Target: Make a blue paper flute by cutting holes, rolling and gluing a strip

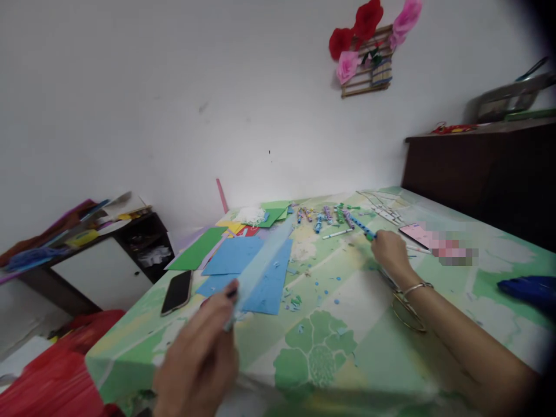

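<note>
My left hand [200, 347], smeared by motion, is raised over the near left of the table with its fingers closed. From its fingertips a long, pale blue see-through strip [264, 255] runs forward above the blue paper sheets [232, 255]; a small dark bit shows at the fingertips. Farther right, my right hand [391, 255] is closed around the near end of a thin blue stick with dark dots [361, 226]. The stick's far end points at a group of small coloured paper-wrapped pieces [328, 214]. A white stick [337, 234] lies beside them.
Green sheets [197, 249] and a black phone [177, 292] lie at the left. Blue paper scraps [295, 301] are scattered mid-table. Several white sticks [384, 214], a pink-screened phone [417, 234] and a dark blue object [527, 289] are at the right. A dark cabinet [456, 162] stands behind.
</note>
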Tool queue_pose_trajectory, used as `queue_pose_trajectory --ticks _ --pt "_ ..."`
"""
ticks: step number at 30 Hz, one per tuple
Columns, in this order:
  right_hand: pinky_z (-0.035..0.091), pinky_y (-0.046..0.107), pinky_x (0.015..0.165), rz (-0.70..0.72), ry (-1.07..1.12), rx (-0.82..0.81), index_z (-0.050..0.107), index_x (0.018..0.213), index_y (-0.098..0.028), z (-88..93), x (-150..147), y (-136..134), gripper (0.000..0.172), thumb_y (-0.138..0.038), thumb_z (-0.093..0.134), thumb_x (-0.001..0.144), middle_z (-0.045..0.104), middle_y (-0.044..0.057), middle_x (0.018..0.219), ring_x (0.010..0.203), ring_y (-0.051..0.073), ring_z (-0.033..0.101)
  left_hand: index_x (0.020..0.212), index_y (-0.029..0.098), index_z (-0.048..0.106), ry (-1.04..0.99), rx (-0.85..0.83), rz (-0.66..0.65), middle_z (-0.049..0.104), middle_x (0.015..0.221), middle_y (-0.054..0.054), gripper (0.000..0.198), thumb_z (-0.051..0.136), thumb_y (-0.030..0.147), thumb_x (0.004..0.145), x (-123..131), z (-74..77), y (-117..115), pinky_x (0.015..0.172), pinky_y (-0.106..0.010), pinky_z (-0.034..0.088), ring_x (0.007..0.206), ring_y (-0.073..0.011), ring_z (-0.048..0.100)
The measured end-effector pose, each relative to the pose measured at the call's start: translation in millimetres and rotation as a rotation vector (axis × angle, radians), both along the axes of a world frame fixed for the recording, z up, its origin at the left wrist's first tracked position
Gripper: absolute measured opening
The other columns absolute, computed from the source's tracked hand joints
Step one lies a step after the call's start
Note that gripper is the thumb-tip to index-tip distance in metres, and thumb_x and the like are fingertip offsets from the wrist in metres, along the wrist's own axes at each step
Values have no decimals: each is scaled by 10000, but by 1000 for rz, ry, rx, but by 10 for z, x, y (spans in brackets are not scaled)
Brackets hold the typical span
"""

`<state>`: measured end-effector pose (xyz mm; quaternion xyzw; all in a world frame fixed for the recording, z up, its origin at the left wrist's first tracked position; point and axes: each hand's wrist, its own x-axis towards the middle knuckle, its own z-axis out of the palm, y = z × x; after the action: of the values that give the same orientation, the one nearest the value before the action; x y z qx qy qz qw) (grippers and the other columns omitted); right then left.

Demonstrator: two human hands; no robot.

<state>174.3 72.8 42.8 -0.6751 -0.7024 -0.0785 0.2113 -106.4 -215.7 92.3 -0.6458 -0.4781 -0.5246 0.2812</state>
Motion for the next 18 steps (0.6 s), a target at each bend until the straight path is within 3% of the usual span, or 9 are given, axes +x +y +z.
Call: queue_pose_trajectory --ticks 1,3,5,8,10,12,15,18 --pt "333 314 584 -13 9 13 650 866 -44 29 54 20 301 -156 374 826 634 196 809 757 280 584 1234 185 485 241 -41 -106 611 1138 -68 428 485 84 817 20 -57 -25 878 -290 514 1080 -186 558" --pt "344 318 585 -18 46 64 661 884 -67 68 129 40 312 -204 386 826 650 179 805 756 284 590 1201 198 520 429 -97 -198 648 1076 -37 369 473 121 842 50 -178 27 881 -255 515 1070 -166 566" --pt "369 318 611 27 142 184 667 911 -102 60 133 27 303 -252 423 812 668 148 825 778 277 598 1154 126 548 576 -142 -267 661 1039 -75 310 444 129 862 49 -334 211 903 -287 505 1091 -188 551" --pt "407 307 655 154 223 253 666 935 -135 -65 4 -53 294 -279 456 787 681 109 873 811 255 611 1022 92 591 541 -232 -288 687 910 -97 223 458 83 845 -65 -644 595 859 -300 522 1030 -189 591" --pt "427 311 651 231 280 225 668 920 -142 -200 -122 -121 299 -291 453 774 685 103 871 794 254 621 965 107 607 431 -342 -317 685 926 -101 205 430 102 862 -200 -848 798 829 -264 527 974 -161 619" --pt "442 310 638 333 336 142 668 905 -162 -339 -230 -174 300 -315 455 760 692 82 844 758 242 632 926 132 626 329 -484 -261 680 945 -93 227 406 116 874 -337 -983 908 851 -265 509 1008 -156 602" --pt "456 314 636 448 366 25 664 893 -177 -516 -323 -206 299 -333 464 734 697 66 859 754 239 641 911 174 646 278 -720 -264 671 997 -69 197 461 226 865 -511 -983 970 893 -269 473 1040 -155 583" --pt "462 320 622 486 348 -78 658 891 -187 -631 -359 -209 301 -341 457 727 699 59 835 728 237 644 965 185 642 178 -910 -225 643 1090 -69 296 550 409 795 -746 -787 1118 917 -272 442 1035 -170 582"
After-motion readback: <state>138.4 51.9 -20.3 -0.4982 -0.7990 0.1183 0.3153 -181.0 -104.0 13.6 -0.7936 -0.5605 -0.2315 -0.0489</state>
